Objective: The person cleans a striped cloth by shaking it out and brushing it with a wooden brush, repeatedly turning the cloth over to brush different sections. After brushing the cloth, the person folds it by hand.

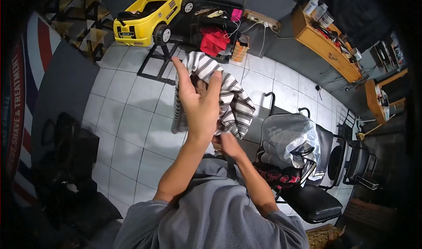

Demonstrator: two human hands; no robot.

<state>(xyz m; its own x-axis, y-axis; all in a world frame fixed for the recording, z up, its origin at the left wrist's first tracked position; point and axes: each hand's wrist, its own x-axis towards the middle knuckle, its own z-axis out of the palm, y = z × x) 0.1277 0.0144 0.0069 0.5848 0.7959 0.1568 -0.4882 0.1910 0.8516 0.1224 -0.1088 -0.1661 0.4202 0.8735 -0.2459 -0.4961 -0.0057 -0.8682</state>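
Observation:
A white cloth with dark stripes (pixel 237 97) hangs bunched in front of my body, above the tiled floor. My left hand (pixel 200 110) is raised over its near side, with the thumb and a finger spread wide in a V. Striped fabric and a brownish patch I cannot make out show through that gap; the other left fingers are hidden. Lower down, my right hand (pixel 227 144) is closed on the cloth's bottom edge, close to my grey shirt (pixel 211 205).
Ahead stands a yellow toy car (pixel 151 16), near a black metal frame (pixel 151 68) and a red cloth (pixel 214 41). A wooden shelf (pixel 327 46) with bottles is on the right wall. Black chairs (pixel 314 203) and a clear plastic bag (pixel 292 137) stand at my right.

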